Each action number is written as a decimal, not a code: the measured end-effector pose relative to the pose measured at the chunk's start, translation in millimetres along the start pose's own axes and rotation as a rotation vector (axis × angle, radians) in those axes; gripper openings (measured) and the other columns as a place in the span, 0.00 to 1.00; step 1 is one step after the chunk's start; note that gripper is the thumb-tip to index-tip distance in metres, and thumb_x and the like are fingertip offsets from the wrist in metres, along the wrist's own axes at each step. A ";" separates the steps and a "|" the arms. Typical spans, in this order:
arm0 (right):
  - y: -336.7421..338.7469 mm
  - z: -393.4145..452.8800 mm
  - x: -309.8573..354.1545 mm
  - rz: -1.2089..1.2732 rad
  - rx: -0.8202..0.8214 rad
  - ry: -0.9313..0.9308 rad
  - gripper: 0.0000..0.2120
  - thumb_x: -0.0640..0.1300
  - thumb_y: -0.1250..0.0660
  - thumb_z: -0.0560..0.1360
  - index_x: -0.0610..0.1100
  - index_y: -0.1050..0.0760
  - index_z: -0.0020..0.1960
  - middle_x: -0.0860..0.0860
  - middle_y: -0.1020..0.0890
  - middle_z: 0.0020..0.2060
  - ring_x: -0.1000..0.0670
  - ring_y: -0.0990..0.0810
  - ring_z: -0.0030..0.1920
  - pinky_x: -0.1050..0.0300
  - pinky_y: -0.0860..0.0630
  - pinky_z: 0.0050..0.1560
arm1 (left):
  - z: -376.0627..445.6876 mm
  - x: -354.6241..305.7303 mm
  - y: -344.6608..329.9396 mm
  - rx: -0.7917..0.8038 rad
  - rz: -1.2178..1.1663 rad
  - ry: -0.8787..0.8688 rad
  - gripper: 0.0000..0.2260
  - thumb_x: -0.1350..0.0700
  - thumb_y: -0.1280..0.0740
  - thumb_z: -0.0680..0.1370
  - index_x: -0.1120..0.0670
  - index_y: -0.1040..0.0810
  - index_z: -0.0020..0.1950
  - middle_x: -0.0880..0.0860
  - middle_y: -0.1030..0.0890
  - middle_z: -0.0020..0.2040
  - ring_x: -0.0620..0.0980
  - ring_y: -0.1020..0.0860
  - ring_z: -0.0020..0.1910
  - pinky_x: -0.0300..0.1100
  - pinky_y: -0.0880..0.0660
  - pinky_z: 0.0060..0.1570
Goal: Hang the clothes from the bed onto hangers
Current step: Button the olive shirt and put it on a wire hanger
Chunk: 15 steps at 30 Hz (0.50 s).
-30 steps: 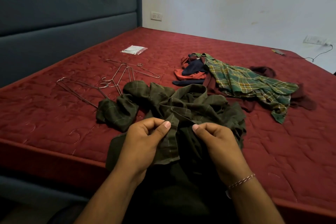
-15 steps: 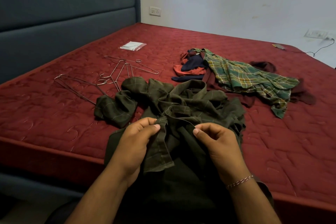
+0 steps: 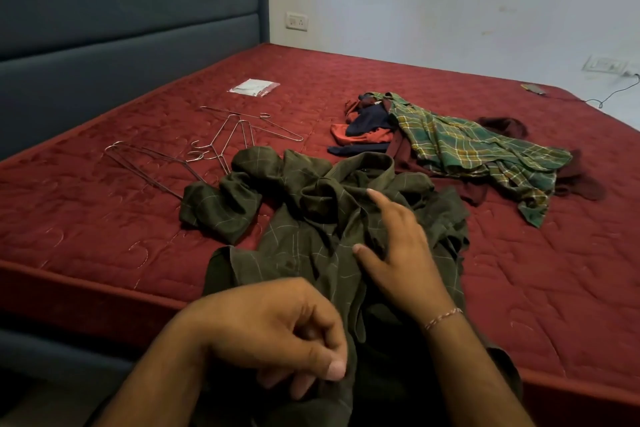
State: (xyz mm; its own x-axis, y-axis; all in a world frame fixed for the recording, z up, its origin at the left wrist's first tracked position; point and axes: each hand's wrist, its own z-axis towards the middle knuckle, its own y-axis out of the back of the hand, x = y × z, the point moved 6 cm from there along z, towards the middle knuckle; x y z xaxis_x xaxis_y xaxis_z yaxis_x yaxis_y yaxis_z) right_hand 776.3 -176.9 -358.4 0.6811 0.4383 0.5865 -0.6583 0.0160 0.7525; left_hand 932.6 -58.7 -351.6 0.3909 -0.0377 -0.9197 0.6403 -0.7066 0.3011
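Olive checked shirt (image 3: 311, 218) crumpled on bed edge, left hand (image 3: 277, 333) pinching its hem, right hand (image 3: 398, 253) flat on it

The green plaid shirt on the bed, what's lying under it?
Under the green plaid shirt a dark maroon garment sticks out, beside red and navy clothes. How far they continue beneath is hidden.

I see two bare forearms with no sleeves reaching the wrists. My right hand (image 3: 398, 253) has a thin beaded bracelet (image 3: 443, 317), pinkish and silvery, round the wrist. My left hand (image 3: 277, 333) wears nothing; its thumbnail is short and pale.
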 end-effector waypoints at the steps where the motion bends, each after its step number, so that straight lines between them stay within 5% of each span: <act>1: -9.1 3.4 -1.6 -0.046 0.108 0.012 0.34 0.53 0.29 0.77 0.67 0.40 0.77 0.58 0.35 0.74 0.52 0.34 0.72 0.44 0.31 0.71 | 1.8 -7.5 6.6 -0.063 0.001 -0.045 0.05 0.56 0.29 0.82 0.58 0.17 0.53 0.56 0.17 0.38 0.53 0.24 0.30 0.42 0.29 0.29; 4: -32.1 6.1 -4.7 -0.107 0.300 0.053 0.16 0.54 0.32 0.78 0.62 0.23 0.65 0.59 0.28 0.70 0.53 0.27 0.69 0.41 0.27 0.69 | 21.2 -6.6 59.3 -0.630 -0.020 -0.199 0.03 0.56 0.30 0.82 0.48 0.17 0.52 0.53 0.15 0.41 0.49 0.20 0.35 0.45 0.24 0.34; 6: -33.8 2.4 -5.9 -0.102 0.285 0.021 0.09 0.49 0.32 0.79 0.55 0.16 0.57 0.59 0.20 0.59 0.57 0.22 0.60 0.50 0.23 0.64 | 38.8 9.1 88.3 -0.886 0.224 -0.145 0.15 0.50 0.28 0.78 0.40 0.22 0.65 0.48 0.18 0.57 0.47 0.19 0.52 0.51 0.21 0.52; 8: -26.5 -5.4 -1.4 -0.035 0.213 -0.002 0.05 0.48 0.30 0.79 0.53 0.15 0.50 0.60 0.17 0.49 0.61 0.20 0.50 0.58 0.20 0.56 | 64.4 32.7 94.8 -0.799 0.576 0.075 0.37 0.44 0.27 0.75 0.38 0.42 0.81 0.49 0.33 0.76 0.53 0.30 0.72 0.57 0.29 0.70; 10: -20.0 -10.4 4.5 0.035 0.195 0.003 0.07 0.50 0.29 0.78 0.52 0.16 0.42 0.59 0.16 0.38 0.59 0.18 0.40 0.57 0.19 0.46 | 80.7 50.0 87.7 -0.671 0.705 0.192 0.45 0.45 0.28 0.75 0.39 0.54 0.83 0.51 0.43 0.82 0.57 0.38 0.77 0.61 0.33 0.73; 12: -15.8 -10.5 7.4 0.044 0.221 -0.007 0.11 0.51 0.29 0.78 0.50 0.19 0.37 0.56 0.17 0.32 0.55 0.19 0.35 0.53 0.20 0.40 | 84.1 50.5 77.7 -0.669 0.800 0.156 0.32 0.48 0.31 0.77 0.42 0.39 0.79 0.50 0.29 0.75 0.55 0.30 0.72 0.57 0.29 0.67; 13: -12.3 -7.2 7.1 0.065 0.202 -0.024 0.12 0.51 0.30 0.78 0.50 0.20 0.37 0.55 0.18 0.32 0.54 0.19 0.33 0.52 0.20 0.39 | 81.3 44.3 74.3 -0.717 0.865 0.119 0.19 0.49 0.32 0.78 0.46 0.28 0.69 0.49 0.22 0.65 0.53 0.26 0.66 0.52 0.27 0.61; 15: -1.2 4.6 4.6 0.166 0.073 -0.049 0.11 0.49 0.30 0.79 0.50 0.21 0.37 0.54 0.17 0.32 0.54 0.19 0.34 0.52 0.20 0.39 | 67.2 28.8 69.2 -0.794 0.919 0.059 0.03 0.51 0.34 0.78 0.49 0.26 0.46 0.48 0.21 0.47 0.51 0.21 0.52 0.45 0.29 0.47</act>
State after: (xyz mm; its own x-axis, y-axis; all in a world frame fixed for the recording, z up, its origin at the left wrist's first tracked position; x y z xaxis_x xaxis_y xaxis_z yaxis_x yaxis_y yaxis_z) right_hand 781.7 -179.1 -355.2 0.5812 0.3850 0.7169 -0.7392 -0.1186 0.6630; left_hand 943.8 -156.2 -374.3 0.9280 -0.2502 -0.2760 0.3278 0.1965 0.9241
